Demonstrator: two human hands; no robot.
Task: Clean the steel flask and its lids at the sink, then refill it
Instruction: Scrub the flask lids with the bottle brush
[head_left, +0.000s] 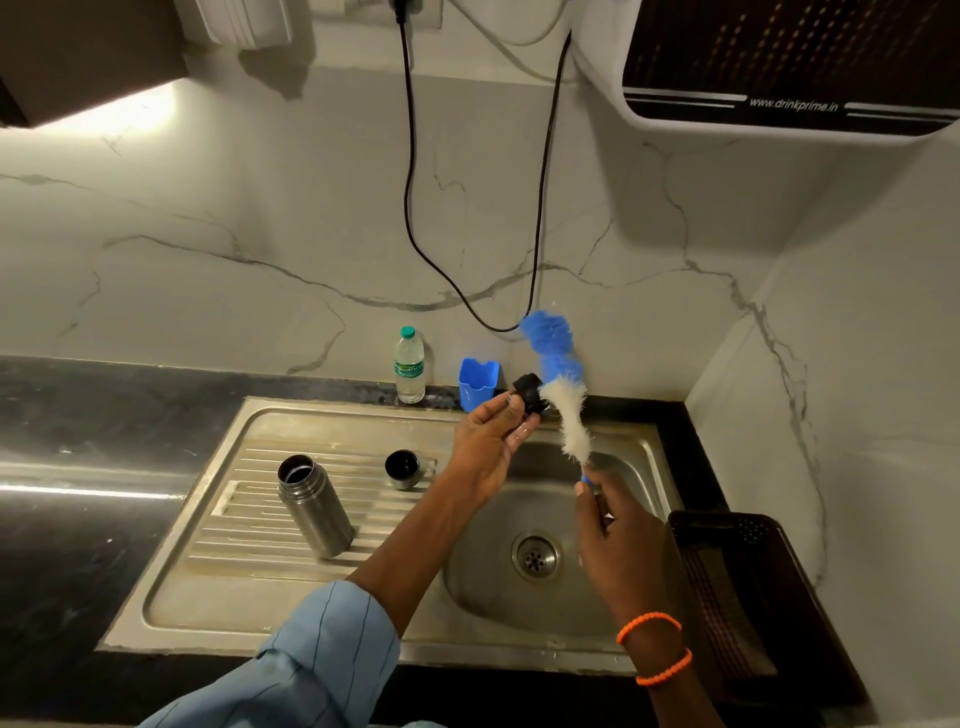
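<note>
The open steel flask (313, 506) stands upright on the ribbed drainboard of the sink (218, 597). A steel cup lid (403, 468) with a dark inside stands open side up to its right. My left hand (488, 441) pinches a small black inner lid (528, 392) above the basin's far edge. My right hand (610, 512) grips the handle of a blue and white bottle brush (563, 395), whose white bristles press against the black lid.
A plastic water bottle (409, 365) and a blue plastic holder (478, 383) stand on the counter behind the sink. A dark basket (737, 582) sits at the right. Black cables (413, 171) hang down the marble wall. A water purifier (789, 62) hangs top right.
</note>
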